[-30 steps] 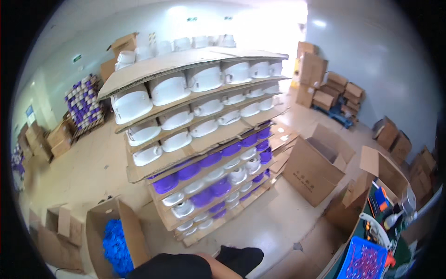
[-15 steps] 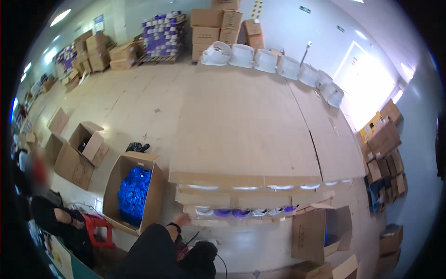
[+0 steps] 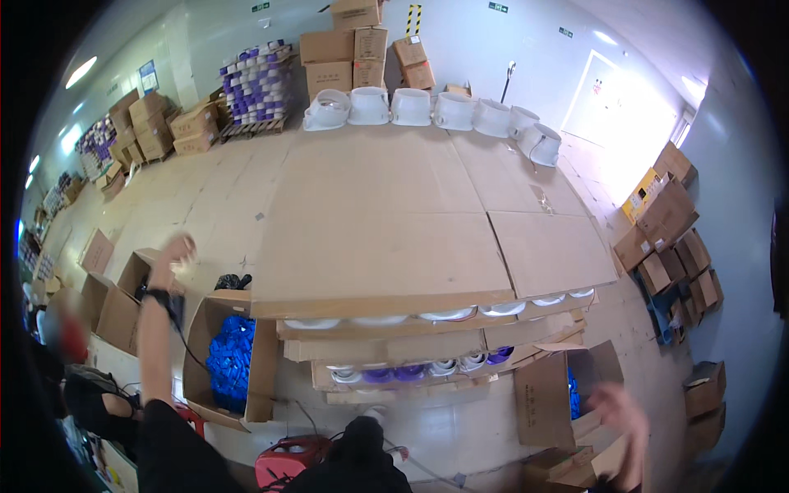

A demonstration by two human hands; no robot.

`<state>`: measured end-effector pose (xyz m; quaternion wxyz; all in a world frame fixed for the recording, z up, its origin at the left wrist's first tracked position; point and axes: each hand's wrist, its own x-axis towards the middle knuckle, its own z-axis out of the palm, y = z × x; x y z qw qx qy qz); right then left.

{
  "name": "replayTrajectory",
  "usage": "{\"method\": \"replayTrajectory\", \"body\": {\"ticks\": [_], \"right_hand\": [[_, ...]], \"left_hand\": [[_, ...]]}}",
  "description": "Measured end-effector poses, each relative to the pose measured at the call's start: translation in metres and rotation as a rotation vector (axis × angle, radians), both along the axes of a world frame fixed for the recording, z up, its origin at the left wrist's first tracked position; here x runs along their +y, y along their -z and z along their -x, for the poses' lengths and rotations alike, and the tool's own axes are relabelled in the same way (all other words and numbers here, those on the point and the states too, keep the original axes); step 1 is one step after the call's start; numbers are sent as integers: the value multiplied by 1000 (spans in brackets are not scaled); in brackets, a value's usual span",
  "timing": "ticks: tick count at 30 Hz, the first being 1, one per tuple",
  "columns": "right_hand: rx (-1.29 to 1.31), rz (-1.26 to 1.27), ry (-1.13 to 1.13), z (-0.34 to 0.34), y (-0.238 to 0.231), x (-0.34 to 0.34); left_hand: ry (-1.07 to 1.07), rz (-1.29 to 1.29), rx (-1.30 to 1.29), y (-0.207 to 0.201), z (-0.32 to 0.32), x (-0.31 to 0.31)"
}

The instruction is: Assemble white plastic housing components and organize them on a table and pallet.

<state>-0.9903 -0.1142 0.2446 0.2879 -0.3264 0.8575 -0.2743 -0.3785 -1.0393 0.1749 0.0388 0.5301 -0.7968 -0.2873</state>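
My left hand (image 3: 176, 251) is raised at the end of an outstretched arm, over the floor near the open cartons on the left. Its fingers look loosely apart, a little blurred, with nothing visible in them. A dark band with a cable circles that wrist. Lower right, my right hand (image 3: 618, 408) hovers beside an open carton (image 3: 538, 407) with blue pieces (image 3: 574, 393) inside. Its fingers are spread, blurred, and hold nothing I can see. Before me stands a wide cardboard-topped stack (image 3: 378, 246), with white and purple round parts (image 3: 411, 374) between its layers.
White tub-like parts (image 3: 411, 107) line the stack's far edge. A carton (image 3: 261, 370) of blue pieces (image 3: 232, 357) stands left of the stack. A red stool (image 3: 289, 462) is by my legs. Another person (image 3: 99, 411) sits at the far left. Cartons (image 3: 670, 205) pile up along the right wall.
My left hand has risen from low by the stack's front edge and swung out to the left. My right hand has come into view at lower right. The whole view has shifted.
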Motion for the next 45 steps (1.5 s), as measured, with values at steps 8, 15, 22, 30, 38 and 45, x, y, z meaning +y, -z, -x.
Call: {"method": "replayTrajectory", "body": {"ticks": [8, 15, 22, 30, 38, 45], "right_hand": [[660, -22, 3, 187, -177, -241], [909, 58, -174, 319, -150, -402], [940, -52, -86, 364, -102, -494], [873, -96, 43, 406, -96, -497], [705, -280, 33, 413, -92, -515], [942, -288, 270, 417, -50, -494]], "left_hand": [[675, 858, 32, -256, 350, 44], [704, 934, -305, -204, 524, 14], [746, 1080, -131, -128, 512, -42], [669, 1031, -350, -116, 549, -39], [692, 931, -200, -120, 524, -34], [997, 798, -31, -161, 500, 98]]}}
